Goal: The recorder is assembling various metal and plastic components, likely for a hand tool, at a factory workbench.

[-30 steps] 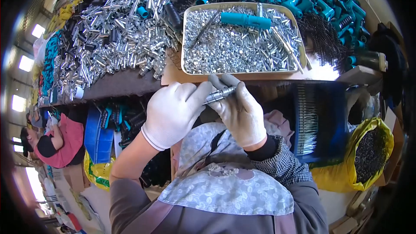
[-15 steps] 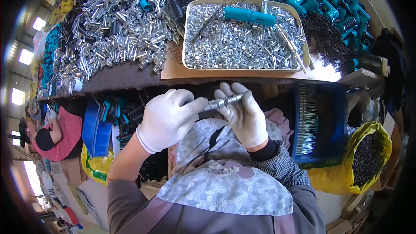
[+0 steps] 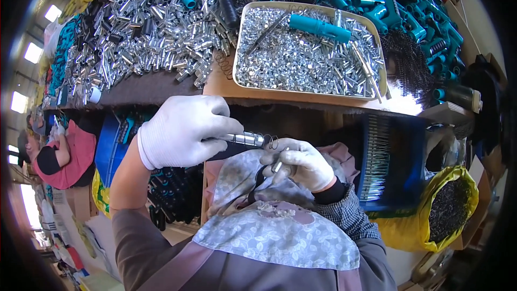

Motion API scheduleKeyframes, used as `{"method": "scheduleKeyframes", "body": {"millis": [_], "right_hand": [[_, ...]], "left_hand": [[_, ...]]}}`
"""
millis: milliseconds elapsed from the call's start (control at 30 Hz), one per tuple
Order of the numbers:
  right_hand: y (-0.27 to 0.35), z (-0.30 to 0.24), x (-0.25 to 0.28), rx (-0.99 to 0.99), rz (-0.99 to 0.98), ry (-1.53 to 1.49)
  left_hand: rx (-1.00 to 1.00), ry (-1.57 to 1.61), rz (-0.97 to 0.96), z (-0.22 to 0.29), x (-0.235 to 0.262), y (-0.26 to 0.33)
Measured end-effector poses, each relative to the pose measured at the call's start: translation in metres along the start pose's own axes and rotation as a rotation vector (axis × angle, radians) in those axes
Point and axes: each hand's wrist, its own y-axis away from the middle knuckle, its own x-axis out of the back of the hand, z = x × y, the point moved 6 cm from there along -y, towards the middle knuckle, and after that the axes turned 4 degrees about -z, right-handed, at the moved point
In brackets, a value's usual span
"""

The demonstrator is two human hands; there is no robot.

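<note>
Tube of shiny metal (image 3: 245, 138) juts from the left hand (image 3: 186, 132), its long axis running nearly level across the body, dipping slightly to the right. That hand grasps one end between thumb and fingers, so it is the nearer of the two. A wire spring (image 3: 274, 143) sits at the free end (whether it is seated inside, I cannot tell), just beside the fingers of the right hand (image 3: 307, 166). The right hand, lower down, pinches a short pale rod (image 3: 280, 160) slanting across the tube's line. Beyond both hands stands a tray (image 3: 307, 93) of small metal parts (image 3: 280, 62).
</note>
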Motion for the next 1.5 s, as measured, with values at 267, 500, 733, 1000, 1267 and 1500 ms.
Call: {"method": "scheduleKeyframes", "body": {"millis": [267, 500, 733, 1000, 1267, 1500], "right_hand": [[-0.015, 0.005, -0.004, -0.011, 0.054, 0.115], [-0.034, 0.031, -0.006, -0.158, 0.030, 0.112], [-0.038, 0.026, 0.012, -0.096, 0.227, 0.302], [-0.038, 0.040, 0.030, -0.007, 0.251, -0.028], [-0.051, 0.059, 0.013, -0.032, 0.235, 0.008], [-0.069, 0.050, 0.004, 0.086, 0.283, -0.068]], "left_hand": [[-0.009, -0.186, -0.209, 0.005, -0.010, 0.005], [-0.001, -0.234, -0.296, 0.005, -0.017, 0.009], [0.196, -0.013, -0.039, -0.051, 0.013, 0.049], [0.623, 0.079, 0.406, -0.192, 0.003, 0.132], [0.582, -0.212, 0.605, -0.246, -0.035, 0.138], [0.576, -0.262, 0.808, -0.178, -0.036, 0.099]]}}
